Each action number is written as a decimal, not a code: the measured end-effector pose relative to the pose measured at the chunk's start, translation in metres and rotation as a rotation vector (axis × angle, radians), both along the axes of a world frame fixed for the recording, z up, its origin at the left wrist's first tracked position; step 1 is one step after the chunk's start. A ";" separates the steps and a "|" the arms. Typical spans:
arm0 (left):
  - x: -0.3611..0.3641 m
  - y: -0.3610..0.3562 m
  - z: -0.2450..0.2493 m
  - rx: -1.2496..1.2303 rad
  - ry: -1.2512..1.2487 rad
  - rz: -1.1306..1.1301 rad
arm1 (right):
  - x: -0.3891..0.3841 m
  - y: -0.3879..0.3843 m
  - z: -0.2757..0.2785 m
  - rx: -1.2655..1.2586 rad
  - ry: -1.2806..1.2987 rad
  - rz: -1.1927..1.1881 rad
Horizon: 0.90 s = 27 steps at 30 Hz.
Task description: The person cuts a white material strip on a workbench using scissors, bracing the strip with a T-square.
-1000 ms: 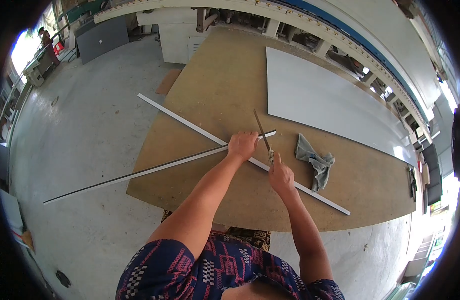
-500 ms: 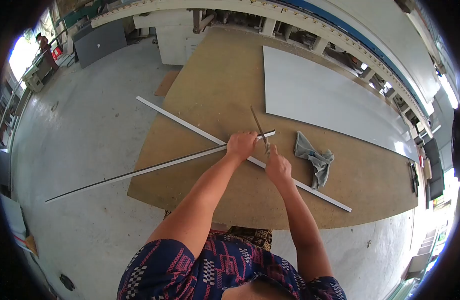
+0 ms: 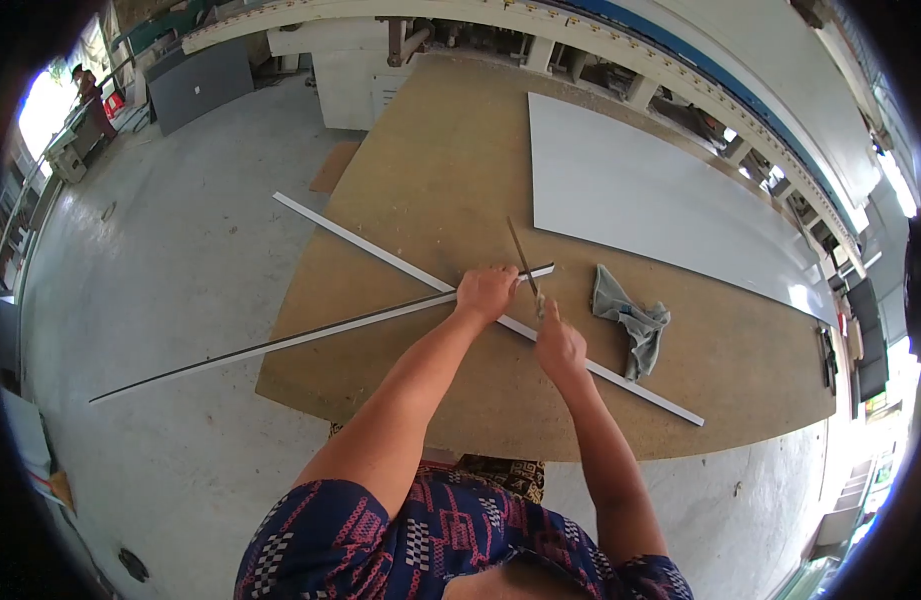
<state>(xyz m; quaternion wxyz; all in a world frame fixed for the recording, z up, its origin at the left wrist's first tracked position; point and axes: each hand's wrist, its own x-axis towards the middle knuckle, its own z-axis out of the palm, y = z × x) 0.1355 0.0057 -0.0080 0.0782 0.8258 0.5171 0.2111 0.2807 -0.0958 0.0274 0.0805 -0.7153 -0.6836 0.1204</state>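
My left hand [image 3: 487, 292] is closed around a long narrow white strip with a dark upper edge [image 3: 351, 321], close to its right end. This strip lies across a second white strip [image 3: 381, 253], and its far left end juts out past the table. In my closed right hand [image 3: 561, 345] is a narrow hand tool with a long thin brownish blade [image 3: 519, 246]. The blade crosses the held strip just right of my left hand, pointing away from me. Whether it is a saw or a file cannot be made out.
Both strips rest on a brown board tabletop [image 3: 441, 400]. A crumpled grey cloth [image 3: 636, 325] lies to the right. Behind it is a large pale panel [image 3: 661, 200], below a long machine [image 3: 621, 80]. A person [image 3: 88, 90] is far off at left.
My right hand and the blade have shifted slightly toward me and to the right. The left hand keeps its hold on the strip, almost unmoved.
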 end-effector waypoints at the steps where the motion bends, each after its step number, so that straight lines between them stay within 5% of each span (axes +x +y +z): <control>1: -0.001 -0.001 0.001 -0.005 -0.007 0.004 | -0.003 0.016 -0.007 0.032 0.022 0.003; 7: 0.000 0.002 0.001 -0.022 -0.037 -0.001 | 0.011 -0.041 -0.005 0.138 -0.005 0.056; 10: -0.001 0.003 -0.001 -0.024 -0.034 -0.003 | 0.013 -0.087 0.009 -0.018 0.013 -0.017; 20: -0.003 0.001 -0.003 0.036 -0.064 -0.052 | -0.008 0.020 -0.008 0.030 0.006 -0.013; 27: -0.001 0.004 -0.005 0.017 -0.020 -0.012 | 0.020 -0.094 0.007 0.011 -0.018 0.023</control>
